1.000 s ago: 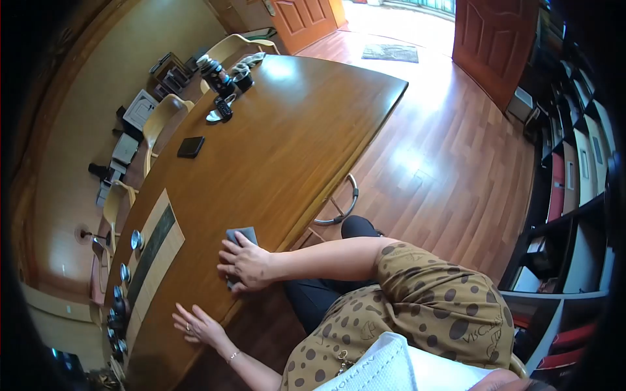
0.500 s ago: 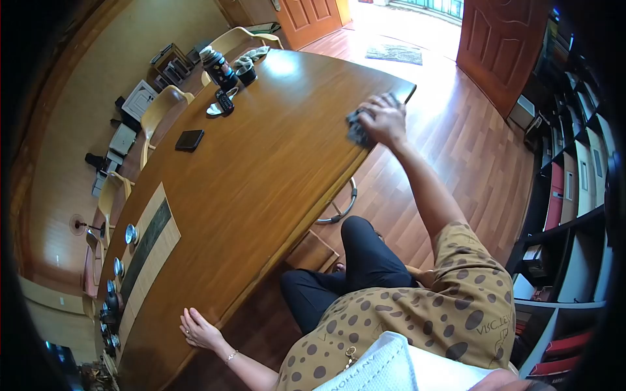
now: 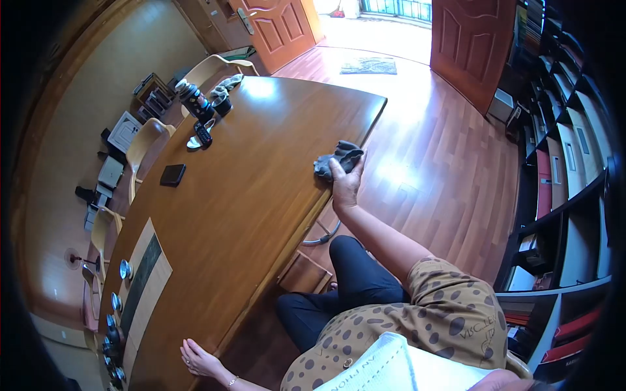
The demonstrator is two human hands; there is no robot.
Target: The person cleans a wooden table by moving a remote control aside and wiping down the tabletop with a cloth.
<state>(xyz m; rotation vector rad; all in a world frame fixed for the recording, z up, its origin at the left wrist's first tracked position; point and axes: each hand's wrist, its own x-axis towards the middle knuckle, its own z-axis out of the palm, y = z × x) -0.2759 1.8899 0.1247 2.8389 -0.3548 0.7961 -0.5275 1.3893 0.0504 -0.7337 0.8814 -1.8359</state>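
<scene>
A dark grey cloth (image 3: 331, 165) is bunched up in my right hand (image 3: 347, 186) at the near right edge of the wooden table (image 3: 241, 189). The thumb lies over the cloth, while the other fingers are mostly hidden at the table's side. My left hand (image 3: 199, 359) rests on the tabletop near its front edge, fingers stretched out, with nothing in it. The tan table runner (image 3: 155, 260) with a dark stripe lies just beyond that hand.
Across the table are a black phone (image 3: 173, 174), a remote control (image 3: 203, 133), a thermos (image 3: 194, 101), a dark cup (image 3: 222, 104) and a crumpled cloth (image 3: 228, 83). Small teaware (image 3: 126, 268) lines the runner. Chairs (image 3: 147, 146) stand beyond; shelves (image 3: 567, 195) are at right.
My right hand has drawn back along the table edge toward me with the grey cloth, and the wrist has turned. The view has shifted slightly. My left hand stays on the table.
</scene>
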